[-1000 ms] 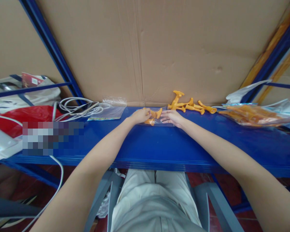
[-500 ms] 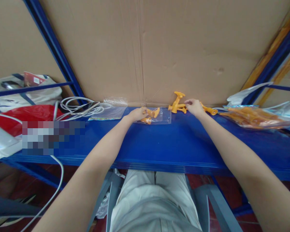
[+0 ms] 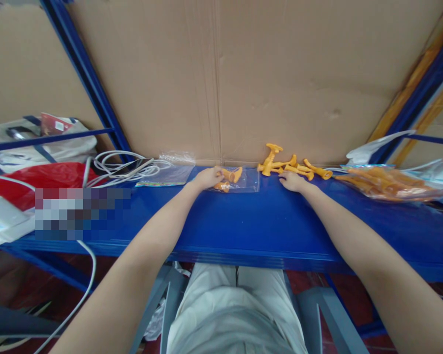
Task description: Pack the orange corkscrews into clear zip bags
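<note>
My left hand (image 3: 209,178) is closed at the left side of a clear plastic bag (image 3: 251,183) on the blue table. Inside or under its film lie a few orange plastic pieces (image 3: 237,174); my fingertips partly cover one. My right hand (image 3: 292,181) is low over the table, fingers slightly apart, with nothing visible in them. Just behind it is a loose pile of orange plastic pieces (image 3: 298,168). One hammer-shaped orange piece (image 3: 270,158) stands upright at the pile's left end, close to the cardboard.
A larger bag of orange pieces (image 3: 387,183) lies to the right. Left are a flat clear packet (image 3: 166,176), coiled white cables (image 3: 123,167), a red bag (image 3: 40,176) and a canvas bag (image 3: 74,143). Cardboard (image 3: 280,73) rises behind the blue table (image 3: 239,221).
My right hand has moved down and toward me, uncovering more of the orange pile. My left hand stays at the clear bag, nearly unmoved.
</note>
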### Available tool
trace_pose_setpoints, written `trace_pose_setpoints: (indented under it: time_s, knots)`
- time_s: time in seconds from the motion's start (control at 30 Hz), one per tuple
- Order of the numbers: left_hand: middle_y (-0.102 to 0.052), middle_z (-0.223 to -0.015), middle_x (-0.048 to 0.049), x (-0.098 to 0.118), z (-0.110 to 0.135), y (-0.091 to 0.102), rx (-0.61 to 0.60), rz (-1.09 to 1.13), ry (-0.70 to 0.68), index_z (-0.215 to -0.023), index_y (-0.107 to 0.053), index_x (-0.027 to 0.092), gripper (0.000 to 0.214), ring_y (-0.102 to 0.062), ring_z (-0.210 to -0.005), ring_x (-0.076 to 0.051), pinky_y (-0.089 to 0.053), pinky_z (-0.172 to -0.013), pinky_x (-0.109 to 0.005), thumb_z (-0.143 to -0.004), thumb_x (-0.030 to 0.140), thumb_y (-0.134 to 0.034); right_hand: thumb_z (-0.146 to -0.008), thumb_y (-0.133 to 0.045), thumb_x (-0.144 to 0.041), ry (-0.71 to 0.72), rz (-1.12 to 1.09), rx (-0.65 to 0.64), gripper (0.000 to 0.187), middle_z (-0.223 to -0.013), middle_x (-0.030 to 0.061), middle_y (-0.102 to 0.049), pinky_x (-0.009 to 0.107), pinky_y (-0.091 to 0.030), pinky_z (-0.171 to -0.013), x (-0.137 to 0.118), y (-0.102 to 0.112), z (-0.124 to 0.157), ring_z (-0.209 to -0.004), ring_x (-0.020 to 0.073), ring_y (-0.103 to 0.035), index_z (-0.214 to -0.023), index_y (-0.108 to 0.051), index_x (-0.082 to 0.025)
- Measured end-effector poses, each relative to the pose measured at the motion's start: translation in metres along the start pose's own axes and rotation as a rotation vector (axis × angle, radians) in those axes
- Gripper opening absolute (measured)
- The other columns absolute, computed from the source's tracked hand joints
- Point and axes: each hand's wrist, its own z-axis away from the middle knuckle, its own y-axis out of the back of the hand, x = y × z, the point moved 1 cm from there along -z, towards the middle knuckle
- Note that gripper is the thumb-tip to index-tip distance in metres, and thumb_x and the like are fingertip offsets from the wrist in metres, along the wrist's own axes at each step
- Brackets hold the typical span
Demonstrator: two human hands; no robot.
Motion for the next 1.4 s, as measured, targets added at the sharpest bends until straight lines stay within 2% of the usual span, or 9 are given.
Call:
trace_pose_setpoints:
  time_s: [0.17, 0.33, 0.53, 0.63, 0.8, 1.0, 1.2, 1.3, 1.4]
  knots:
    - [-0.074, -0.107, -0.0058, 0.0, -0.001, -0.003, 0.026, 0.026, 0.02, -0.107, -0.066, 0.023, 0.027, -0.068, -0.1, -0.021, -0.05, -0.079, -0.024, -0.091, 0.035, -0.048, -0.095, -0.034, -0.025, -0.075, 0.022, 0.006, 0.047, -0.146, 0.0195, -0.048, 0.059, -0.04, -0.104, -0.019, 0.004, 0.01, -0.135, 0.0338, -0.044, -0.133, -0.058, -0.013]
    - [-0.073, -0.109, -0.0078, 0.002, 0.001, -0.001, 0.005, -0.015, 0.031, -0.108, -0.065, 0.022, 0.03, -0.068, -0.101, -0.022, -0.05, -0.078, -0.026, -0.093, 0.037, -0.044, -0.094, -0.035, -0.026, -0.132, 0.0, 0.035, 0.05, -0.152, 0.0184, -0.04, 0.061, -0.037, -0.106, -0.027, 0.006, 0.016, -0.139, 0.0352, -0.039, -0.14, -0.05, -0.012]
    - [-0.074, -0.106, -0.0065, 0.002, 0.001, -0.002, 0.018, -0.007, 0.052, -0.108, -0.066, 0.023, 0.029, -0.068, -0.103, -0.023, -0.05, -0.078, -0.026, -0.092, 0.037, -0.047, -0.089, -0.038, -0.019, 0.052, 0.112, 0.282, 0.047, -0.134, 0.0236, -0.055, 0.054, -0.04, -0.101, -0.042, 0.017, 0.023, -0.124, 0.036, -0.05, -0.132, -0.053, -0.008]
    - [-0.074, -0.107, -0.0057, 0.002, 0.0, -0.003, 0.012, 0.008, 0.044, -0.107, -0.067, 0.024, 0.027, -0.067, -0.104, -0.023, -0.05, -0.08, -0.026, -0.092, 0.035, -0.048, -0.088, -0.036, -0.012, 0.157, 0.214, 0.389, 0.047, -0.137, 0.0237, -0.052, 0.055, -0.035, -0.104, -0.054, 0.028, 0.021, -0.126, 0.035, -0.047, -0.131, -0.053, -0.007]
    - [-0.073, -0.109, -0.0063, 0.004, 0.001, -0.002, 0.008, 0.002, 0.049, -0.11, -0.066, 0.023, 0.029, -0.067, -0.102, -0.023, -0.05, -0.08, -0.027, -0.093, 0.037, -0.046, -0.089, -0.034, -0.005, 0.309, 0.26, 0.355, 0.051, -0.148, 0.0136, -0.046, 0.061, -0.014, -0.115, -0.064, 0.036, 0.003, -0.142, 0.0283, -0.032, -0.135, -0.053, -0.015]
    - [-0.074, -0.107, -0.0067, 0.003, 0.001, -0.003, 0.004, -0.008, 0.05, -0.111, -0.065, 0.023, 0.031, -0.068, -0.1, -0.022, -0.05, -0.079, -0.026, -0.094, 0.038, -0.043, -0.09, -0.036, -0.004, 0.377, 0.151, 0.324, 0.044, -0.131, 0.0129, -0.061, 0.062, -0.004, -0.117, -0.071, 0.029, -0.016, -0.138, 0.0275, -0.037, -0.12, -0.065, -0.017]
    - [-0.073, -0.11, -0.0073, 0.005, 0.002, -0.002, -0.005, 0.007, 0.062, -0.11, -0.065, 0.022, 0.03, -0.067, -0.103, -0.023, -0.049, -0.081, -0.027, -0.094, 0.037, -0.044, -0.087, -0.035, -0.005, 0.389, 0.29, 0.224, 0.043, -0.105, 0.0131, -0.068, 0.054, -0.019, -0.114, -0.072, 0.017, -0.024, -0.124, 0.0274, -0.044, -0.107, -0.071, -0.019]
    - [-0.072, -0.112, -0.0083, 0.006, 0.002, -0.001, -0.019, -0.002, 0.06, -0.112, -0.064, 0.021, 0.031, -0.067, -0.105, -0.024, -0.049, -0.082, -0.027, -0.095, 0.036, -0.043, -0.087, -0.035, -0.007, 0.373, 0.484, 0.214, 0.04, -0.097, 0.0159, -0.068, 0.051, -0.03, -0.104, -0.067, 0.019, -0.022, -0.113, 0.0292, -0.048, -0.103, -0.071, -0.014]
    - [-0.072, -0.112, -0.0084, 0.007, 0.002, 0.0, -0.029, -0.017, 0.049, -0.113, -0.064, 0.02, 0.031, -0.066, -0.107, -0.024, -0.049, -0.083, -0.027, -0.095, 0.035, -0.044, -0.088, -0.033, -0.008, 0.366, 0.62, 0.226, 0.039, -0.097, 0.0177, -0.068, 0.049, -0.03, -0.099, -0.062, 0.026, -0.012, -0.106, 0.0293, -0.051, -0.106, -0.068, -0.009]
